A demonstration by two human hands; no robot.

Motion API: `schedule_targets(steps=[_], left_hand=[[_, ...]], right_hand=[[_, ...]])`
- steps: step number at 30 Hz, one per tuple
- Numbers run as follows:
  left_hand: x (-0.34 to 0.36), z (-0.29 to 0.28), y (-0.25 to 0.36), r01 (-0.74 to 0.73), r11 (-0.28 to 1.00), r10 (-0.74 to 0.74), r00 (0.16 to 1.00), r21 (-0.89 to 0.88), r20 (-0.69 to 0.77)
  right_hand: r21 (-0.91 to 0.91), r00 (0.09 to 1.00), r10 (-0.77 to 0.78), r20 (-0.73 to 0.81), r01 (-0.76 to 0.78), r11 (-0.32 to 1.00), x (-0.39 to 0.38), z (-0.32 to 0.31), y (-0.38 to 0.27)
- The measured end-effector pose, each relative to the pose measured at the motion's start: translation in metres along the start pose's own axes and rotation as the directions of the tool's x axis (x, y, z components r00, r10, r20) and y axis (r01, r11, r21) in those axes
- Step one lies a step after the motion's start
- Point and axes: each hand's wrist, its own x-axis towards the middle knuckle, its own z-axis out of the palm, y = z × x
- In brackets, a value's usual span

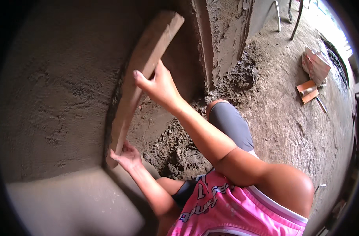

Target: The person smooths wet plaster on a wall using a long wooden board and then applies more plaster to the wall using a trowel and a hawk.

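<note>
A long straight wooden board [147, 59] rests with its edge against the wet grey plaster of the wall [65, 102], slanting from lower left to upper right. Near its lower end, my left hand [126, 158] is closed around it, thumb on the near face. Higher up, past the middle, my right hand [160, 85] grips the same board, thumb over the face and the other fingers hidden behind it. Rough, ridged mortar shows on the wall left of the board.
A mortar-coated column [222, 39] rises behind the board, with dropped mortar [242, 74] at its foot. More loose mortar [177, 153] lies below my arms. On the floor at right are an orange plastering float [308, 92], a trowel [322, 105] and a crumpled bag [315, 65]. Chair legs [295, 19] stand beyond.
</note>
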Motion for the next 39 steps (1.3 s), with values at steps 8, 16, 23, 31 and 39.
schedule_targets(steps=[8,16,23,31,39], left_hand=[[0.013,-0.029,-0.011,-0.088,0.986,0.089,0.996,0.141,-0.001],[0.059,-0.104,-0.04,0.079,0.969,-0.053,0.992,0.236,-0.112],[0.05,-0.106,-0.067,0.115,0.954,-0.101,0.993,0.279,-0.064],[0.049,-0.102,-0.032,0.089,0.967,-0.086,0.996,0.24,-0.022],[0.047,-0.131,-0.047,0.134,0.985,-0.142,0.988,0.108,0.066]], right_hand=[[0.032,0.97,0.242,0.013,-0.242,0.97,-0.027,-0.022,0.067],[0.226,0.858,0.509,0.069,-0.51,0.83,-0.082,-0.054,0.18],[0.215,0.739,0.673,-0.047,-0.65,0.729,-0.087,-0.076,0.219],[0.206,0.803,0.595,0.033,-0.588,0.783,-0.081,-0.053,0.19],[0.086,0.862,0.506,0.026,-0.506,0.858,-0.087,-0.044,0.161]])
